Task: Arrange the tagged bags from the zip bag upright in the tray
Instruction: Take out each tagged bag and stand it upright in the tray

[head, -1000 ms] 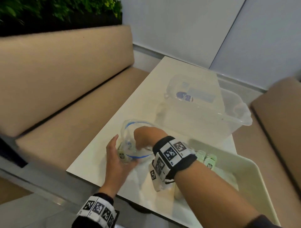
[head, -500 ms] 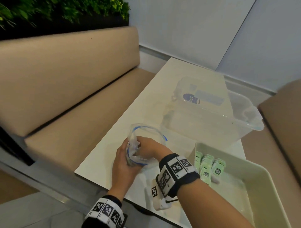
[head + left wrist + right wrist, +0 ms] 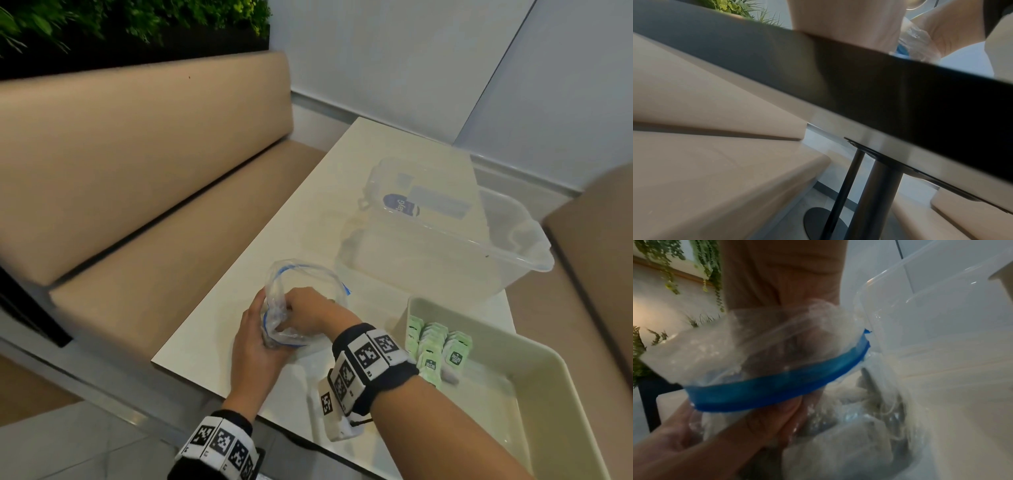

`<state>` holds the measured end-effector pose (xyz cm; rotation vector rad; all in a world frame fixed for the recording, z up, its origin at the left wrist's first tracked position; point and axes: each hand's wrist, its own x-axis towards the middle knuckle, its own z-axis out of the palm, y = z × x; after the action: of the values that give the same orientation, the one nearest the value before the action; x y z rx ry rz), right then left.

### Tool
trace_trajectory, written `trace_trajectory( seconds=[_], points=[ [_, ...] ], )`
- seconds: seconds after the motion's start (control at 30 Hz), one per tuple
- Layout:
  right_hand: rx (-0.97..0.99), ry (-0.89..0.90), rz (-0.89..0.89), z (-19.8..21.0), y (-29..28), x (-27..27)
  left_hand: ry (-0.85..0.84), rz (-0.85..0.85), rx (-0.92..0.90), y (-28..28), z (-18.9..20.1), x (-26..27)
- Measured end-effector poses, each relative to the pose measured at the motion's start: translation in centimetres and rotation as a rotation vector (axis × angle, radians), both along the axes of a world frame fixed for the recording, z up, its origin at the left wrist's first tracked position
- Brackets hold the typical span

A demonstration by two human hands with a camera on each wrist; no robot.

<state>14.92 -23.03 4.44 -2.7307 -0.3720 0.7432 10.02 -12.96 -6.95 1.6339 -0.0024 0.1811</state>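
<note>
Right hand (image 3: 303, 310) inside left-held zip bag (image 3: 310, 279)

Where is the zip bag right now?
In the head view the zip bag sits on the white table, left of the tray, held by the left hand with the right hand reaching inside it.

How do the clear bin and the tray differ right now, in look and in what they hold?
The clear bin is see-through plastic; the tray is opaque and pale cream. The tray holds green tagged bags standing in rows at its far-left corner; no such bags show in the clear bin. The clear bin sits farther back on the table, the tray nearer. Both are open-topped and rectangular.
</note>
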Motion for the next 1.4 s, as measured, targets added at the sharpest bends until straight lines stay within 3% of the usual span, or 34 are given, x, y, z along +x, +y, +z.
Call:
trace_trajectory(
  seconds=[0.37, 0.53, 0.6, 0.73, 0.87, 1.0, 1.17, 1.3, 1.4],
  points=[
    [0.119, -0.073, -0.14, 3.4, -2.8, 1.3, -0.004, -0.035, -0.086, 0.0, 0.9, -0.2],
    [0.35, -0.006, -0.264, 4.6, -4.6, 2.0, 0.032, -0.146, -0.133, 1.4, 1.9, -0.8],
    [0.473, 0.03, -0.298, 5.1, -5.1, 2.1, 0.028, -0.088, -0.14, 2.2, 2.9, -1.1],
    [0.615, 0.045, -0.281, 6.9, -5.4, 1.7, -0.171, 0.048, -0.205, 3.4, 6.1, -1.1],
    [0.689, -0.008, -0.237, 9.9, -4.6, 1.1, -0.235, -0.025, -0.357, 2.7, 11.7, -0.8],
    [0.689, -0.062, -0.135, 12.5, -3.3, 0.1, -0.152, -0.217, -0.466, -0.3, 15.4, -0.4],
    [0.714, -0.005, -0.221, 12.2, -3.4, -0.4, -0.005, -0.11, -0.768, -3.4, 16.6, -0.3],
    [0.662, 0.032, -0.295, 11.9, -4.3, -0.6, 0.248, -0.094, -1.035, -3.9, 16.1, 0.0],
    [0.594, 0.046, -0.32, 11.6, -4.8, -0.9, 0.43, -0.063, -1.138, -4.3, 15.9, 0.1]
  ],
)
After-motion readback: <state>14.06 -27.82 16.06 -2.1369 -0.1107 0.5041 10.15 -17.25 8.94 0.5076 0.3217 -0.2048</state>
